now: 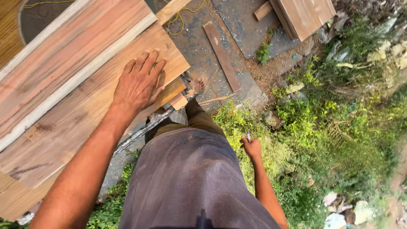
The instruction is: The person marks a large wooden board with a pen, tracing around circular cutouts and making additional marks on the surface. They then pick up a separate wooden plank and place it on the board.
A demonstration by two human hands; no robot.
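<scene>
The left hand [137, 82] lies flat, palm down, on the near corner of a large wooden panel [76, 127]. Its fingers are spread and point away from the person; the grip closes on nothing and only presses on the wood. The panel is reddish-brown with darker streaks in the grain. On top of the panel, farther from the person than the hand, rests a second wooden board [63, 46] with a pale strip along its edge. Beneath the panel's corner, just past the hand, a small wooden block [178, 101] sticks out over a dark metal frame [144, 127].

The right hand [252, 147] hangs well to the right of the panel, over green weeds [322, 127]. Its fingers are curled together and pinch a thin pen-like marker [248, 136], whose pale and blue tip points up out of the fist. This hand touches nothing else.

Between the 2 hands are the person's brown trousers [190, 178] and 1 bare foot [198, 85], planted on grey concrete ground [203, 55] just beyond the panel's corner. On that concrete, to the right of the panel, lies a narrow loose plank [221, 56], and farther off a stack of boards [303, 15]. A yellow cord [180, 23] curls on the ground beside the panel's far edge. Pale scraps of litter [337, 218] lie among the weeds, far to the right of the panel; their shape is too small to make out.
</scene>
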